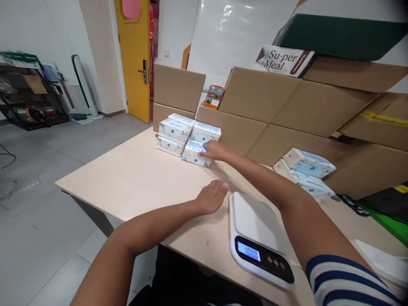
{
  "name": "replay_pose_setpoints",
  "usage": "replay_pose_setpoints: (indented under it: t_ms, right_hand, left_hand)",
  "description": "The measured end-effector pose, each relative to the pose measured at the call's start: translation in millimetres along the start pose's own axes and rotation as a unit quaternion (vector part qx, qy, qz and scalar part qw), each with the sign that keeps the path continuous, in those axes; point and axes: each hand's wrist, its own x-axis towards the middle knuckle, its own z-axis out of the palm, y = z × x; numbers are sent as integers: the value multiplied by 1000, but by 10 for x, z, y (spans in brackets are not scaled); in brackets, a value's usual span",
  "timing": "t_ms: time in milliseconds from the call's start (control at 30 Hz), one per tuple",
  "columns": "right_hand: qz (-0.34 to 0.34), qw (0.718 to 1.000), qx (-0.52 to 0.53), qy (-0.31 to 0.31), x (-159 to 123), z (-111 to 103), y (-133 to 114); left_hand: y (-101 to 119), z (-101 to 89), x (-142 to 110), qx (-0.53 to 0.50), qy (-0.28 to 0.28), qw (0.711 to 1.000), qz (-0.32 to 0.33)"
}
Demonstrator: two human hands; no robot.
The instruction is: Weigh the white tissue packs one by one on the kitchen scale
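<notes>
Several white packs of tissues with a pale leaf pattern are stacked in two side-by-side columns on the table. My right hand (215,151) reaches across and has its fingers and thumb on the right end of the lower front tissue pack (194,154). Just above that one lies another pack (205,132); the left column (175,129) stands beside them. Near the left edge of a white digital scale (255,216) is my left hand (212,197), holding nothing, its fingers loosely bent and partly hidden. The scale's platform is bare and its lit display (249,251) reads 100.0.
Large cardboard boxes (255,97) line the table's back. More tissue packs (309,163) lie at the right, near a white flat object (379,259). The table's left edge (89,159) borders the tiled floor. A yellow door (134,55) stands behind.
</notes>
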Motion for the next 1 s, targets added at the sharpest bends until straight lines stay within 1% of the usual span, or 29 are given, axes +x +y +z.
replay_pose_setpoints:
  t_ms: [100,200,267,367,433,500,633,700,733,800,833,933,1000]
  right_hand:
    - [-8,1000,27,-5,105,144,30]
    - [-18,998,56,1,108,255,65]
    - [-30,997,70,5,52,302,87]
    - [-62,994,86,11,-113,337,104]
    - [-82,992,96,7,-254,341,89]
    - [-92,990,103,-7,-387,334,46]
    - [-77,990,114,-34,-554,266,-67]
    - [-74,990,115,-30,-634,188,-83]
    - [-82,991,106,-14,-702,135,-72]
    - [-111,990,73,46,-932,1,-10]
    - [-126,987,56,85,-1101,-76,44]
    - [-144,971,52,185,-1775,-298,308]
    - [-154,961,76,215,-2262,-388,548]
  left_hand:
    - [40,-14,-35,9,-34,999,-3]
    - [58,-24,-67,10,-60,998,-2]
    - [62,-25,-85,6,-61,998,2]
    - [67,-20,-101,9,-57,998,5]
    - [64,-15,-102,22,-54,998,14]
    - [45,-8,-94,46,-53,997,41]
    - [-29,15,-62,83,-50,989,110]
    - [-60,20,-46,92,-51,987,122]
    - [-72,20,-39,95,-50,986,124]
    - [-88,15,-22,91,-43,987,127]
    - [-96,13,-11,85,-39,987,130]
    - [-128,22,33,71,-27,989,125]
    - [-154,37,61,42,-19,992,118]
